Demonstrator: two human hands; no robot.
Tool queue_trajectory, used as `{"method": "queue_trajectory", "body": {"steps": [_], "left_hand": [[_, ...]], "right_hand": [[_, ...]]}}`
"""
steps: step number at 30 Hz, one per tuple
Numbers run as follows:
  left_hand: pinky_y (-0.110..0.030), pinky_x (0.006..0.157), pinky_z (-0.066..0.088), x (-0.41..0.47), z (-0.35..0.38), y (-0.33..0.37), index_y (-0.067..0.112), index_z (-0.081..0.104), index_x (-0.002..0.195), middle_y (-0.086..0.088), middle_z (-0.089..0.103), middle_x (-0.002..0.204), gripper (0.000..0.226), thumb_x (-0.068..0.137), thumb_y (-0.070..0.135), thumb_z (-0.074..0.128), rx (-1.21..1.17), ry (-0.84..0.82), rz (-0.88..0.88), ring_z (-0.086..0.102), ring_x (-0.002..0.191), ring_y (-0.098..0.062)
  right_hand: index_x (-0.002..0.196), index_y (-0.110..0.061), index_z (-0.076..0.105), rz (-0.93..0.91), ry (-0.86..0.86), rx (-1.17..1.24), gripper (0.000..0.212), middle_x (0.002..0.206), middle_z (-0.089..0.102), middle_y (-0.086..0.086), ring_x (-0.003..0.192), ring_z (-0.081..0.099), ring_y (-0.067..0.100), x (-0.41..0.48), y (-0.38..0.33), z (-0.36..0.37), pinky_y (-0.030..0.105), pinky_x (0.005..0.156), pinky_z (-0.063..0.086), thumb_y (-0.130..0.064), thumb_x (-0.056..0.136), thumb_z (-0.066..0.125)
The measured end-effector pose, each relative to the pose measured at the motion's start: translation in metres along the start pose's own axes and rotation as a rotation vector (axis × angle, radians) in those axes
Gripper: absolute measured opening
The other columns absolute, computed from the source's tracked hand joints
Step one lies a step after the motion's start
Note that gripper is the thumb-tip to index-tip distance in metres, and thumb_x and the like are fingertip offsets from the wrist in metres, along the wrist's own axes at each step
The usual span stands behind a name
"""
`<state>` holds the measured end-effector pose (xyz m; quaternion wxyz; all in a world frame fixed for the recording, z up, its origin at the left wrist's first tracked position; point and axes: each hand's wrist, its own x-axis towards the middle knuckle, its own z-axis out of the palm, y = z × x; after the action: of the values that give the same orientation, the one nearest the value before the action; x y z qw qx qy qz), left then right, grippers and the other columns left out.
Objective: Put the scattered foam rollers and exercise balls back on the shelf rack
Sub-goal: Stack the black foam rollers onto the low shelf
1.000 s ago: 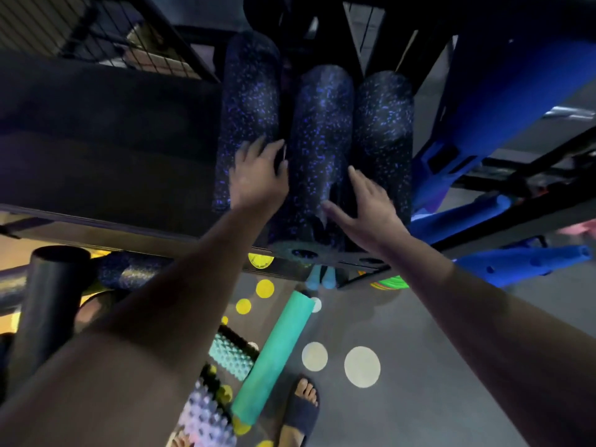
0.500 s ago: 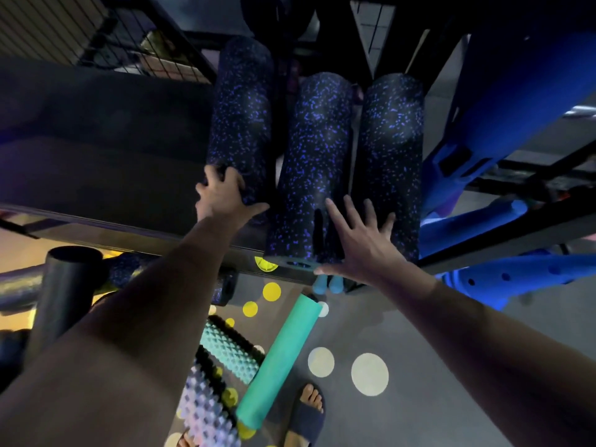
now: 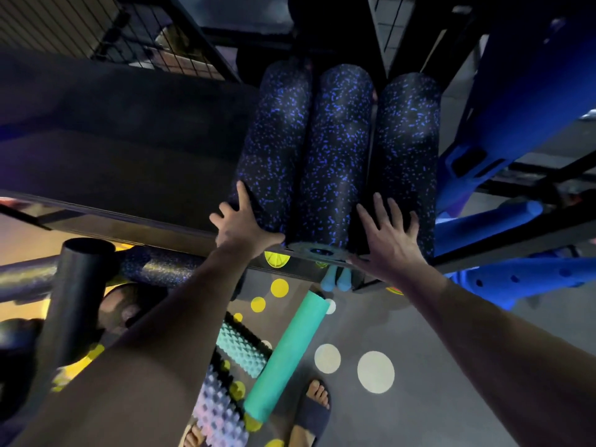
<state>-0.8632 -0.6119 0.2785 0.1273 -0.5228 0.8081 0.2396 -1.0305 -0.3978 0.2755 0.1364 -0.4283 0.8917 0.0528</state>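
Three black foam rollers with blue speckles lie side by side on the top shelf: the left roller (image 3: 274,140), the middle roller (image 3: 335,156), the right roller (image 3: 406,150). My left hand (image 3: 243,225) rests with spread fingers on the near end of the left roller. My right hand (image 3: 388,238) lies flat with straight fingers against the near end of the right roller. Neither hand holds anything. On the floor below lie a smooth teal roller (image 3: 285,359), a bumpy teal roller (image 3: 240,350) and a bumpy pale roller (image 3: 219,414).
The shelf's front edge (image 3: 135,217) runs across under my hands. Blue step platforms (image 3: 522,101) lean at the right. A black tube (image 3: 77,285) and another speckled roller (image 3: 158,266) sit on the lower left. My sandalled feet (image 3: 314,411) stand on the dotted floor.
Both hands slid back along the rollers toward their near ends and spread flat. The three rollers now lie closer together and more even at the front.
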Motion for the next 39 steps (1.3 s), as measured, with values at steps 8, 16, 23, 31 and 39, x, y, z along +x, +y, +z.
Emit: {"method": "queue_trajectory", "body": {"steps": [8, 16, 23, 31, 39], "left_hand": [[-0.048, 0.106, 0.039, 0.008, 0.001, 0.003, 0.022, -0.013, 0.162, -0.026, 0.031, 0.145, 0.146, 0.063, 0.063, 0.086, -0.023, 0.024, 0.063, 0.032, 0.129, -0.045], [-0.052, 0.104, 0.043, 0.007, 0.005, 0.008, 0.03, -0.017, 0.16, -0.025, 0.018, 0.155, 0.143, 0.066, 0.058, 0.086, -0.006, 0.036, 0.067, 0.026, 0.135, -0.045], [-0.057, 0.111, 0.04, 0.005, 0.003, 0.014, 0.034, -0.021, 0.159, -0.024, -0.009, 0.167, 0.14, 0.071, 0.054, 0.086, -0.045, -0.006, 0.018, 0.01, 0.15, -0.048], [-0.062, 0.122, 0.017, -0.011, 0.016, -0.032, 0.032, 0.008, 0.164, -0.012, 0.01, 0.171, 0.098, 0.09, 0.047, 0.07, -0.481, 0.212, 0.252, 0.009, 0.158, -0.032], [-0.016, 0.094, 0.038, -0.112, 0.114, -0.314, 0.012, 0.051, 0.149, 0.004, 0.055, 0.146, 0.05, 0.099, 0.012, 0.054, -0.73, 0.182, -0.083, 0.06, 0.127, -0.023]], "right_hand": [[0.158, -0.041, -0.007, 0.288, -0.064, 0.041, 0.122, 0.162, -0.028, 0.02, 0.147, -0.002, 0.06, -0.008, 0.01, 0.009, 0.077, 0.107, 0.028, -0.043, 0.077, 0.083], [0.16, -0.035, 0.018, 0.212, 0.018, -0.062, 0.078, 0.167, -0.007, 0.022, 0.14, 0.017, 0.065, -0.024, 0.011, 0.014, 0.066, 0.109, 0.035, -0.012, 0.095, 0.053], [0.158, -0.028, 0.03, 0.281, 0.043, -0.046, 0.069, 0.167, 0.005, 0.021, 0.139, 0.023, 0.063, -0.036, -0.009, 0.012, 0.068, 0.108, 0.034, -0.012, 0.093, 0.049], [0.137, -0.011, 0.053, 0.218, 0.418, 0.169, 0.065, 0.139, 0.049, 0.017, 0.123, 0.049, 0.041, -0.085, -0.124, 0.049, 0.052, 0.105, 0.037, -0.017, 0.073, 0.061], [0.11, -0.013, 0.063, -0.059, 0.072, 0.082, 0.04, 0.104, 0.056, 0.012, 0.094, 0.057, 0.036, -0.139, -0.307, 0.124, 0.046, 0.081, 0.05, -0.029, 0.077, 0.046]]}}
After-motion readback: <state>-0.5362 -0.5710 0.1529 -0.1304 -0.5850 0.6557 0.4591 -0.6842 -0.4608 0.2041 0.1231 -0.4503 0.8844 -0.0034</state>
